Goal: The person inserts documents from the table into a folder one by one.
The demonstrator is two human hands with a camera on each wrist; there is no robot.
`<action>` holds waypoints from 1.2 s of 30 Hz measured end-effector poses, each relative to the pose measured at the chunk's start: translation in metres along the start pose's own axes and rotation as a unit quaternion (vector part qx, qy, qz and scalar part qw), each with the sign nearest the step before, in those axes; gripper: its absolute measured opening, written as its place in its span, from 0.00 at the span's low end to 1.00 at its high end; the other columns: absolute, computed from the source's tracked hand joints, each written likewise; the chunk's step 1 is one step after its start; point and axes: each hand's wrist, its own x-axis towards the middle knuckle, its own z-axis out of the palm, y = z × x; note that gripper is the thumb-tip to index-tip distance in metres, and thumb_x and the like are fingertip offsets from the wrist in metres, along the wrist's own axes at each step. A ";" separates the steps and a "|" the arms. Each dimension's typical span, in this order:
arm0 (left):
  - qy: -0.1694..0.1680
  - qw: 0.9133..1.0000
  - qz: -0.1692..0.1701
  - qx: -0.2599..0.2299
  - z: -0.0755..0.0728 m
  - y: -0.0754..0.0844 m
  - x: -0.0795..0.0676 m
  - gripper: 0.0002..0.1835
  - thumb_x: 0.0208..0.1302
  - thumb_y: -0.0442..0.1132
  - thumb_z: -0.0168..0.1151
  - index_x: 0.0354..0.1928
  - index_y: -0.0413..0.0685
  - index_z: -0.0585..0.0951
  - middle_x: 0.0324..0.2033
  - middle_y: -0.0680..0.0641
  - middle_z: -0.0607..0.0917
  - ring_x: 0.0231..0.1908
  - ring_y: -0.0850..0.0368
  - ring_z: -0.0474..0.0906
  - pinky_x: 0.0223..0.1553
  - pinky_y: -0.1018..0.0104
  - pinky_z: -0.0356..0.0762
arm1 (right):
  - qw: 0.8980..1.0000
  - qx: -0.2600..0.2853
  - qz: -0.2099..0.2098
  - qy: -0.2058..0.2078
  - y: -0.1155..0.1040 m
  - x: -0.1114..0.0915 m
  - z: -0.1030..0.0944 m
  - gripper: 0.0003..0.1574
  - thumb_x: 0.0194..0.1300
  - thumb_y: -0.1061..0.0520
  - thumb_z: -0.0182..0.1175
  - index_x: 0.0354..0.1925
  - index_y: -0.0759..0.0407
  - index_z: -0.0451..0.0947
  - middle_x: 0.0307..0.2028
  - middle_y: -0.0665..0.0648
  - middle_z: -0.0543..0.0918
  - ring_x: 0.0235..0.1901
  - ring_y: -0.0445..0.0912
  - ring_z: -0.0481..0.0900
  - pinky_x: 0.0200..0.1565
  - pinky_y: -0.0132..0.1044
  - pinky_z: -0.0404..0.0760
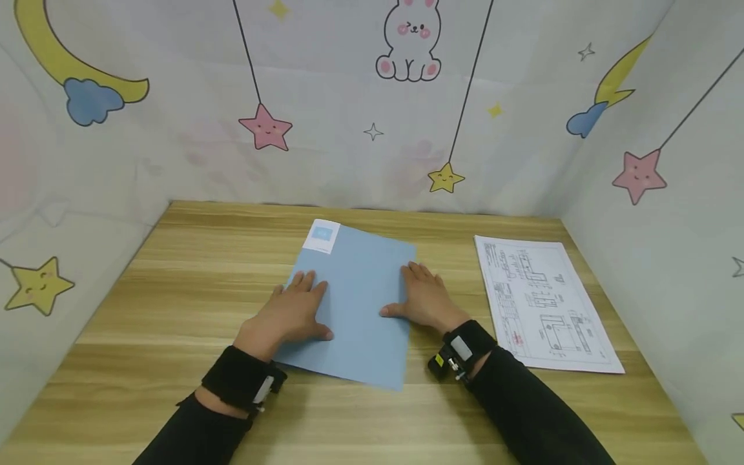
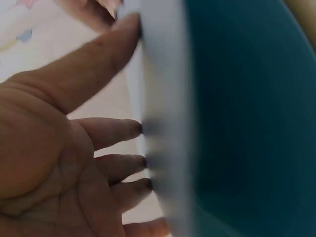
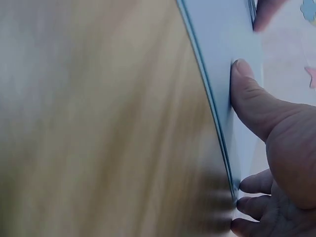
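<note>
A light blue folder (image 1: pixel 363 303) lies slightly turned on the wooden table, with a white label (image 1: pixel 321 236) at its far left corner. My left hand (image 1: pixel 290 313) rests on the folder's left part, fingers spread and thumb pointing inward. At the right edge, my right hand (image 1: pixel 424 297) touches the folder, its thumb on the cover. In the right wrist view the folder (image 3: pixel 217 49) shows thin layered edges beside the table, with the right thumb (image 3: pixel 249 91) on its top. Fingertips of the left hand (image 2: pixel 54 153) meet a blurred pale surface in the left wrist view.
To the right lies a sheet or stack of white paper (image 1: pixel 546 303) with printed technical drawings. Fabric walls with cartoon stars and a rabbit (image 1: pixel 413 39) border the wooden table (image 1: pixel 174 290) at the back and sides. Black straps (image 1: pixel 238 381) circle both wrists.
</note>
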 end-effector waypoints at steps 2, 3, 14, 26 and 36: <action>-0.004 0.999 -0.009 -0.039 -0.001 -0.014 -0.001 0.56 0.37 0.61 0.66 0.67 0.45 0.53 0.69 0.34 0.45 0.67 0.37 0.39 0.63 0.35 0.50 | 1.000 0.004 0.013 -0.002 0.006 0.002 -0.005 0.70 0.36 0.20 0.54 0.66 0.61 0.50 0.68 0.64 0.53 0.67 0.55 0.46 0.65 0.61 0.50; -0.008 0.998 -0.011 -0.060 -0.001 -0.019 -0.001 0.57 0.37 0.62 0.66 0.68 0.46 0.51 0.70 0.34 0.42 0.67 0.37 0.39 0.63 0.37 0.52 | 1.000 0.008 0.017 -0.002 0.009 0.003 -0.007 0.70 0.36 0.22 0.55 0.66 0.62 0.50 0.68 0.65 0.54 0.67 0.55 0.46 0.65 0.61 0.50; -0.018 0.985 0.022 -0.173 0.006 -0.021 -0.001 0.62 0.34 0.68 0.63 0.69 0.51 0.44 0.70 0.36 0.35 0.67 0.43 0.45 0.64 0.45 0.57 | 0.987 0.139 0.074 0.042 0.024 0.003 -0.011 0.70 0.44 0.23 0.51 0.68 0.61 0.35 0.69 0.68 0.51 0.66 0.57 0.50 0.65 0.57 0.56; 0.000 0.982 0.027 -0.187 0.011 -0.014 -0.002 0.61 0.36 0.68 0.62 0.69 0.51 0.43 0.70 0.39 0.35 0.67 0.44 0.45 0.64 0.44 0.57 | 0.935 0.320 0.119 0.097 0.035 -0.010 -0.026 0.51 0.51 0.29 0.51 0.66 0.50 0.52 0.62 0.60 0.69 0.58 0.50 0.67 0.57 0.53 0.71; 0.002 0.980 0.033 -0.198 0.020 -0.012 0.001 0.60 0.36 0.69 0.60 0.69 0.53 0.44 0.71 0.40 0.36 0.67 0.46 0.45 0.65 0.46 0.57 | 0.896 0.401 0.150 0.120 0.047 -0.019 -0.024 0.37 0.52 0.37 0.58 0.58 0.49 0.66 0.37 0.56 0.81 0.34 0.46 0.75 0.34 0.37 0.76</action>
